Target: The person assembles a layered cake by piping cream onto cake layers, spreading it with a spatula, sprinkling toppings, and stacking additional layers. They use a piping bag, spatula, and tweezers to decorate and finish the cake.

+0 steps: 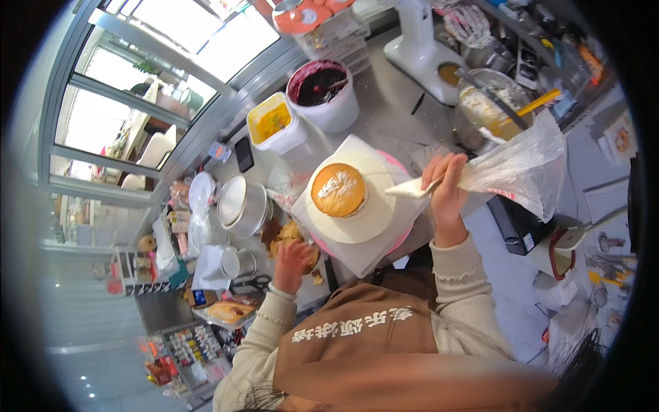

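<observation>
My right hand [447, 196] is wrapped round the narrow end of a clear piping bag [518, 168] with white cream in it. The bag's tip points left, over the white board beside a round sponge cake layer [343, 199] with white cream smeared on top. The sponge rests on a round white board [374, 220], above a white square sheet [364, 261] and a pink round edge [400, 240]. Left of it, my left hand [293, 264] has its fingers curled in among brown cake pieces [288, 232]; whether it grips one is hidden.
Behind stand a white bucket of dark red filling [336, 113], a tub of yellow filling [276, 143] and a phone [244, 154]. Metal cake tins [254, 218] and scissors [250, 282] lie left. At back right are a white stand mixer [429, 58] and a bowl of cream [484, 93].
</observation>
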`<state>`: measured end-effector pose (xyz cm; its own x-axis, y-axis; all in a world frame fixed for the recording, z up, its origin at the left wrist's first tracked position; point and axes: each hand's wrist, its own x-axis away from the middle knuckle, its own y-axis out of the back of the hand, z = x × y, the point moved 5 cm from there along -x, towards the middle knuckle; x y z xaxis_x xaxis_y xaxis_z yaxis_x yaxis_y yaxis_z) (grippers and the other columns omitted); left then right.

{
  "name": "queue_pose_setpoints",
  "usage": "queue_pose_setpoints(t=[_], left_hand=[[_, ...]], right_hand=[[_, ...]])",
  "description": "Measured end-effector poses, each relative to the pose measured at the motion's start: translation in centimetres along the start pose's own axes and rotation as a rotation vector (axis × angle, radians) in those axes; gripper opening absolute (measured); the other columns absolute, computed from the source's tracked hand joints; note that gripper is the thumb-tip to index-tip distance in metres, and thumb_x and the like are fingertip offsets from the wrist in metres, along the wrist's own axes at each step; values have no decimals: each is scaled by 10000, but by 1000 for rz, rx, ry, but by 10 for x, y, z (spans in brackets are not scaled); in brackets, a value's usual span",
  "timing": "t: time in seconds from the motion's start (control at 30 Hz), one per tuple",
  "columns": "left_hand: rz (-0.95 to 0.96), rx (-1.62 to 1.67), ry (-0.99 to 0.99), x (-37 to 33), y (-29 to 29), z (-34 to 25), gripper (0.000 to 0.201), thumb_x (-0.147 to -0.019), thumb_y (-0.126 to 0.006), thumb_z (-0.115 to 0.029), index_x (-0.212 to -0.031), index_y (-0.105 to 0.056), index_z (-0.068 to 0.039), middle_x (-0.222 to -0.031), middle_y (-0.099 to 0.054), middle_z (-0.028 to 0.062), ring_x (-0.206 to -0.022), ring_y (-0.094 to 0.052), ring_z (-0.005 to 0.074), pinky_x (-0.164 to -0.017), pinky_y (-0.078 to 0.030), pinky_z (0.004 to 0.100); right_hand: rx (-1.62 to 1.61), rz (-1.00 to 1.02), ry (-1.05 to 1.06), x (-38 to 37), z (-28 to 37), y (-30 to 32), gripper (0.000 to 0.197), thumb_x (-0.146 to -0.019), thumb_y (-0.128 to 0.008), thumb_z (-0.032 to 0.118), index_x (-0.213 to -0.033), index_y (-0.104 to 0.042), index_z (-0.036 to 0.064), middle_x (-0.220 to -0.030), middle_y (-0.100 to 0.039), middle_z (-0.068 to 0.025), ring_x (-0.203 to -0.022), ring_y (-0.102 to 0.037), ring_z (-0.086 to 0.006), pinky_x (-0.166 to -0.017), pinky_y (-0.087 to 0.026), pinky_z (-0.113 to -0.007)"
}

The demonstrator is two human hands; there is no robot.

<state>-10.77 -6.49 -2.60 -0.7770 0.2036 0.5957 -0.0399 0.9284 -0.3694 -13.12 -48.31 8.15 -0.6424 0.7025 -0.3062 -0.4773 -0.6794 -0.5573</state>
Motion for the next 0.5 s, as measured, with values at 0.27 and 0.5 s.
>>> queue_pose_setpoints(t=[0.27,0.5], left_hand=[[767,-582,-847,113,-203,-53,358,-977,-546,-108,-1316,-514,2,-1086,-579,52,-861,-553,127,-764,-467,252],[899,-366,-387,104,-339,7,267,-1061,-557,-205,-1243,-593,-14,-1154,-634,51,-884,-614,97,-730,-525,267]], right_hand=[[1039,415,516,46,81,45,162,-856,-745,182,-928,-689,48,-714,-638,-78,-622,-622,-322,-611,-505,-404],[1436,610,443,44,121,94,287,-763,-765,274,-834,-597,53,-712,-600,-105,-670,-630,-338,-590,-492,-412]])
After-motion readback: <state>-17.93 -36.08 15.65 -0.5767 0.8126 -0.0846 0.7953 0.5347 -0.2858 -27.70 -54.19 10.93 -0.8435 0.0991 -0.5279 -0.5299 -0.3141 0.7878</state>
